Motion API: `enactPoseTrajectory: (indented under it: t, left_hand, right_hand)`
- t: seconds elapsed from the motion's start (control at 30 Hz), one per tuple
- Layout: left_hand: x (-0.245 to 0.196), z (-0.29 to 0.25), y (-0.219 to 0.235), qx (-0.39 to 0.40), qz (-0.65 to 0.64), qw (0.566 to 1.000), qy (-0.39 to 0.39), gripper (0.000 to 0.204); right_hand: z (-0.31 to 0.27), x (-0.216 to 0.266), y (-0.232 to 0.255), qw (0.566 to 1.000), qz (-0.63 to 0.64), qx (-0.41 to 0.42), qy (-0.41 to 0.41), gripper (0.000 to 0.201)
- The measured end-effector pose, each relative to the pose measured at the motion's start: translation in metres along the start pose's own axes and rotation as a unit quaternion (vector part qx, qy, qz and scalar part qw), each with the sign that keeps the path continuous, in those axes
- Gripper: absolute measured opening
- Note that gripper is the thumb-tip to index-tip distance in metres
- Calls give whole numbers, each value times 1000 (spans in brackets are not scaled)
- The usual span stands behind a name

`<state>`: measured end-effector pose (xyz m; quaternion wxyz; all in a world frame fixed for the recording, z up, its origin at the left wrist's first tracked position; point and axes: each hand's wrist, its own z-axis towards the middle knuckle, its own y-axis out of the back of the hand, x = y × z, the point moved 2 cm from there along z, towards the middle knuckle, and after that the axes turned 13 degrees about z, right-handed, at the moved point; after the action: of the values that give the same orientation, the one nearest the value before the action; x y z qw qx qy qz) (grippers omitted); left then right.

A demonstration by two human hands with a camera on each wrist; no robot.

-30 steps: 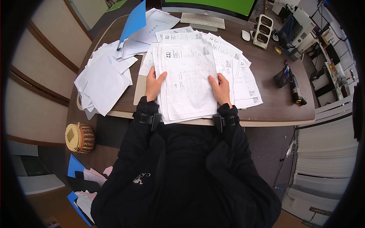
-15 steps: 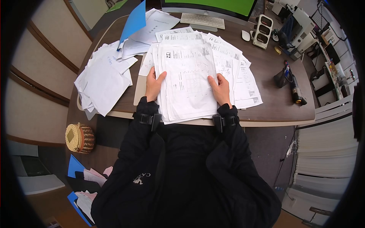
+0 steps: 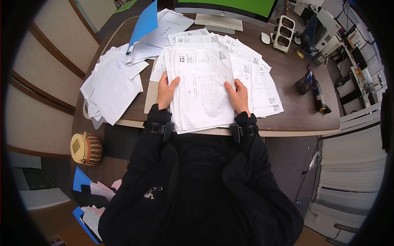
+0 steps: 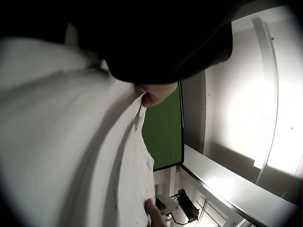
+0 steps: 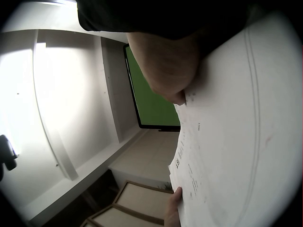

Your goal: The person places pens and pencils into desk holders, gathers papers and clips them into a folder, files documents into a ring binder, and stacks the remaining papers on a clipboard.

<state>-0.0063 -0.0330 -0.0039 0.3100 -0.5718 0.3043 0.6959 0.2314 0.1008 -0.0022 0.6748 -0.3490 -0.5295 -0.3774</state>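
A stack of printed paper sheets [image 3: 205, 88] is held upright-facing before me at the desk's front edge, between both hands. My left hand [image 3: 166, 92] grips its left side, thumb on the top sheet and the other fingers behind. On the opposite side my right hand [image 3: 238, 97] holds the right edge the same way, thumb on the front. The top sheet bears print, a grid and faint handwriting. In the left wrist view the paper edges [image 4: 102, 156] look layered and bent. The right wrist view shows the sheets [image 5: 227, 123] from close by, with both thumbs at them.
More printed sheets [image 3: 269, 96] fan out behind and right of the stack. A loose paper pile [image 3: 113, 84] and a blue folder [image 3: 143, 26] lie left. Keyboard [image 3: 218, 21], mouse [image 3: 265, 38], a white holder [image 3: 283, 34] and a barcode scanner [image 3: 321, 100] stand farther off. A woven basket [image 3: 86, 149] is lower left.
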Motion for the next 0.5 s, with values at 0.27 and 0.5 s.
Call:
enactPoseTrajectory:
  t: [0.27,0.5]
  left_hand:
    - [0,0,0,-1,5,1000,-2,38]
    - [1,1,0,5,3,1000,-2,39]
  right_hand:
    - [0,0,0,1000,0,0,0,24]
    - [1,0,1,1000,-15,0,-3,23]
